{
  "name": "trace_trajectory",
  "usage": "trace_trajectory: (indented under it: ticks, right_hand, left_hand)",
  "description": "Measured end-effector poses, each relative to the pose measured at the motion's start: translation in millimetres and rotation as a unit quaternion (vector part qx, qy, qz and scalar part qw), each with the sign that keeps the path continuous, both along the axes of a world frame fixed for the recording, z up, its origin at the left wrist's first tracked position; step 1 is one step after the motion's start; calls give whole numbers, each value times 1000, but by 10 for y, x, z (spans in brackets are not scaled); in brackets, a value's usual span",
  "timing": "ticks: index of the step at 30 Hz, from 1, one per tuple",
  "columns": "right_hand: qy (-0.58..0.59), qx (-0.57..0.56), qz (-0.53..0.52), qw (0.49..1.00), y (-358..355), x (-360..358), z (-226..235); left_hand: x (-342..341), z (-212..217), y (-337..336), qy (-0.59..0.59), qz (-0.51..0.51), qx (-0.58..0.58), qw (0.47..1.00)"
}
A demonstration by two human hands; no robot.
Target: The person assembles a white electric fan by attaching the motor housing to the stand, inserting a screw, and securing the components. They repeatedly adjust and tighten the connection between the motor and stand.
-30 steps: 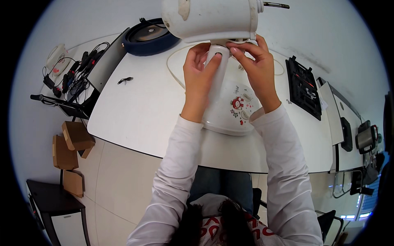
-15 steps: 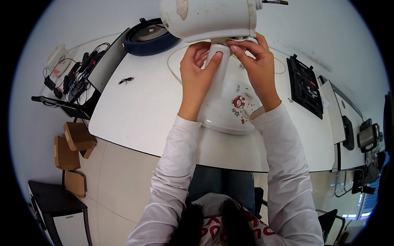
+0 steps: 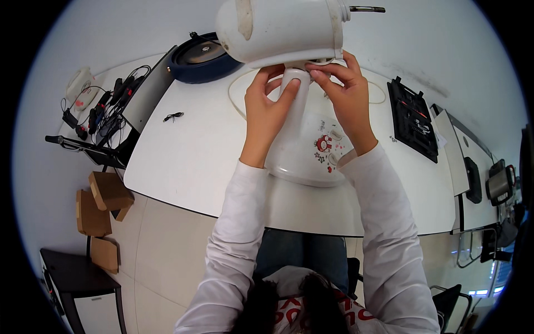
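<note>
A white electric fan without blades or guard stands on the table. Its rounded motor housing has a bare metal shaft sticking out to the right, and a yellowed strip marks its shell. The fan's neck runs down to a base with red cartoon prints and oval buttons. My left hand is wrapped round the top of the neck, thumb on its front. At the joint under the housing, my right hand has thumb and fingers pinched together; what lies between them is hidden.
A round dark-blue fan part or pan sits at the back left, near a small black cable. An opened black tool case lies at the right. Cardboard boxes are on the floor, left. The table has a curved front edge.
The whole view has shifted slightly, so the table and its things sit a little lower in the picture. Both hands keep nearly the same hold at the fan's neck and joint.
</note>
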State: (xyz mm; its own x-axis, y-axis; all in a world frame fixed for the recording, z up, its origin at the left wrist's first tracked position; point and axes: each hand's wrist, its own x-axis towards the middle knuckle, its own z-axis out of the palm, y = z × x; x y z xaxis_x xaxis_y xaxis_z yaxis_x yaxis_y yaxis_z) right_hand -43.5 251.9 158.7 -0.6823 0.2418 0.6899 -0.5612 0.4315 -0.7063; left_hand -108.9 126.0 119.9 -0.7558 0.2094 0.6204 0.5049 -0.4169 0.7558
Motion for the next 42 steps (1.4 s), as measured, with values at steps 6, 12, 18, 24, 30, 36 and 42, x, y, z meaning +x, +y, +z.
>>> trace_trajectory:
  ticks: [6,12,18,24,30,36,42]
  right_hand:
    - [3,9,-3,1000,16,-12,-11]
    - [18,-3,5,1000,-2,7,-8]
    - [6,-17,11,1000,-18,15,-1]
    - [13,-12,12,1000,4,7,-19]
    - [12,-27,20,999,-13,6,-16]
    - [16,-20,10,1000,-11,-4,-22]
    - [21,-20,7,1000,-7,-8,-31]
  left_hand:
    - [42,-1,6,-43,-73,38,996]
    - [117,76,38,-124,-82,70,986]
    - [81,22,37,-109,-67,61,990]
    - [75,5,36,-86,-68,57,992]
    - [64,-1,1,-85,-88,51,991]
    - [66,38,-5,-94,-81,33,992]
    - [102,59,25,-115,-88,51,988]
